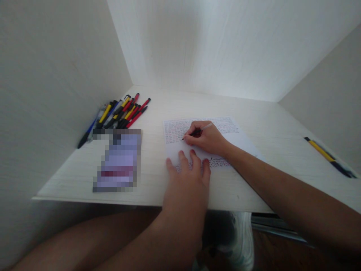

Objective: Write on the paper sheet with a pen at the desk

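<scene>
A sheet of paper [180, 149] lies on the white desk, with dense rows of handwriting across its upper part and more along its lower edge. Between the fingers of my right hand [207, 138] is a pen [195, 132] with a dark grip and a pale barrel. Its tip meets the paper near the end of the lowest line in the upper block. Nearer to me, my left hand [187, 180] rests flat with fingers spread, the fingertips on the lower part of the sheet. Nothing is held in it.
Several pens [121, 113] in yellow, red, blue and black lie piled against the left wall. In front of them is a blurred-out phone-like rectangle [120, 158]. A yellow and black pen [324, 152] lies by the right wall. Panels enclose the desk [254, 188] on three sides.
</scene>
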Demonstrator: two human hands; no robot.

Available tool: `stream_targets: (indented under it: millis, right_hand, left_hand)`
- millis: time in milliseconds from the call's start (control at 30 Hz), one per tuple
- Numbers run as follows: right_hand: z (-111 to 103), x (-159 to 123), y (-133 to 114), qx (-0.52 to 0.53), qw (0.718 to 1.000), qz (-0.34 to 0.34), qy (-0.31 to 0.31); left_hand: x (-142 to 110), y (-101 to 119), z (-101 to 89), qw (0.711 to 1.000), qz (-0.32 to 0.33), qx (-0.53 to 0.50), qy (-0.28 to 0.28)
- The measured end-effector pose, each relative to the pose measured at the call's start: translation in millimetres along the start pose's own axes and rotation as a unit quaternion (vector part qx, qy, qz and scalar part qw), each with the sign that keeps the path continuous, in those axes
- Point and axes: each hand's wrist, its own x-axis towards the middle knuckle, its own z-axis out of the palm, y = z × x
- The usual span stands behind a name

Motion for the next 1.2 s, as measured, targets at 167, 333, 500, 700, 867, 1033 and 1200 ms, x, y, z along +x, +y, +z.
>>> stream_targets:
  millis: [167,333,500,700,867,1033,1200]
  right_hand:
    - [-0.2,-0.6,-0.3,-0.004,1.0,0.004,-0.002]
    - [-0.1,-1.3,0.8,0.002,1.0,0.005,-0.006]
    - [0.4,-1.0,1.0,-0.007,1.0,-0.002,0.011]
    - [-0.7,-0.6,0.4,-0.011,1.0,0.003,0.001]
    - [-0.4,-1.0,1.0,-0.011,1.0,0.005,0.007]
    - [-1.6,-0.1,-2.4,0.007,1.0,0.016,0.011]
    - [-6.9,1.0,-3.3,0.069,0.996,0.052,0.026]
  left_hand:
    - [-0.5,-1.0,-2.7,1.0,0.004,-0.016,-0.006]
    - [0.5,-1.0,-1.9,1.0,0.008,0.011,-0.018]
    - [0.2,-1.2,-2.0,1.0,0.014,0.017,-0.02]
    - [0.9,-1.2,-2.6,1.0,0.013,0.009,-0.017]
    - [0.4,-0.9,-3.6,0.999,0.016,0.013,-0.025]
    - [0.8,-1.6,-3.4,0.999,0.016,0.022,-0.023]
    - [1.2,-0.8,-3.2,1.0,0.003,0.005,-0.016]
